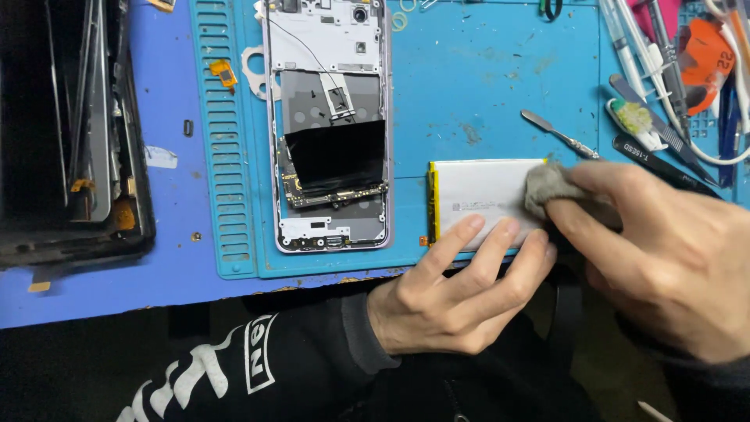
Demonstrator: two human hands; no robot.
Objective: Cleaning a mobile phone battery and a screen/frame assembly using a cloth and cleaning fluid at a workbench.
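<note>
left hand (461,285): fingertips press flat on the near edge of the battery (480,199), pinning it; no closed grip, fingers spread.
right hand (664,258): grip pinched on a grey cloth wad (547,184), rubbing the battery's right end.
battery: white flat pack, yellow left edge, on the blue mat (469,94) at the near edge of the desk (94,289).
nearby: opened phone (328,133) to the left, metal spudger (558,134) just behind.
risk: likely hard rubbing bends the soft pack, or it slides off the near edge.

Both hands bare; a black sleeve (258,367) (white printed graphics) covers the left arm.
</note>
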